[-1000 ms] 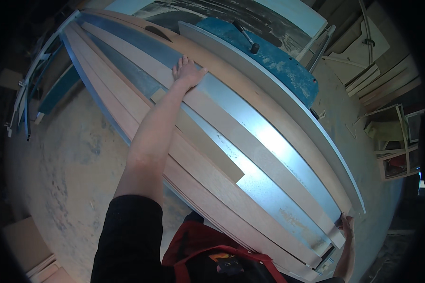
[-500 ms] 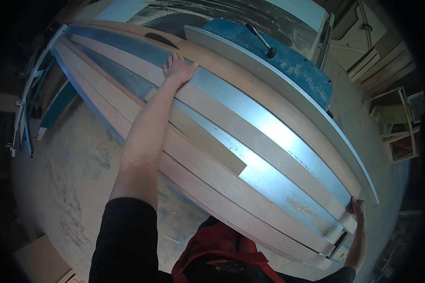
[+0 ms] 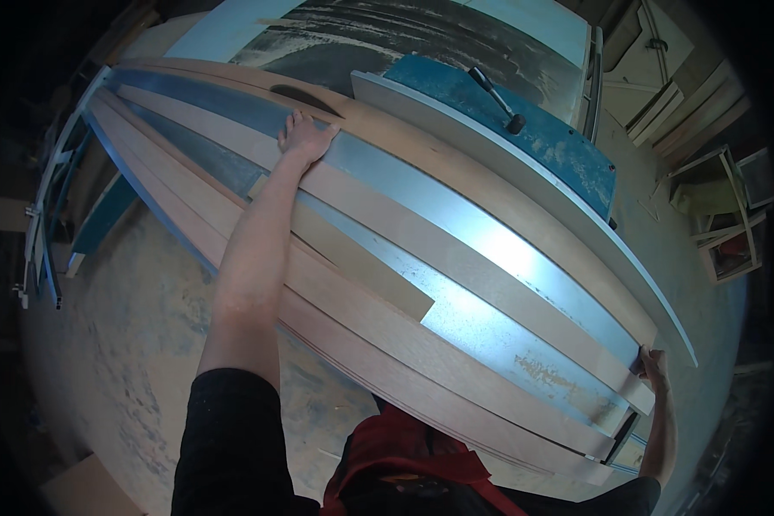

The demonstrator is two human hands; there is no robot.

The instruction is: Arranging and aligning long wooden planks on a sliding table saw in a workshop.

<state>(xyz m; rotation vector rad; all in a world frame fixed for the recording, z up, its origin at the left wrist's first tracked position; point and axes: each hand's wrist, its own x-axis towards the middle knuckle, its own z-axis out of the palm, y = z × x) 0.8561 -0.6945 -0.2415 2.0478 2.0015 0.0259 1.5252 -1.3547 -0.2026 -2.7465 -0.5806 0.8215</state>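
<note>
My left hand (image 3: 304, 136) lies flat, fingers spread, on a long wooden strip (image 3: 456, 254) that runs along the metal table of a saw (image 3: 482, 335), close to the saw blade slot (image 3: 305, 101). My right hand (image 3: 654, 365) grips the near end of that strip at the table's right end. A long pale fence (image 3: 525, 185) runs beyond the strip. Nearer to me lie several other long wooden boards (image 3: 378, 331) and one short strip (image 3: 353, 258).
A blue machine cover with a black lever (image 3: 499, 95) sits behind the fence. A blue metal frame (image 3: 56, 215) stands at the left. The floor (image 3: 120, 344) is covered with sawdust. Wooden frames and boxes (image 3: 718, 206) stand at the right.
My left hand has slid further along the strip toward the blade slot. My right hand has come into fuller view at the strip's near end.
</note>
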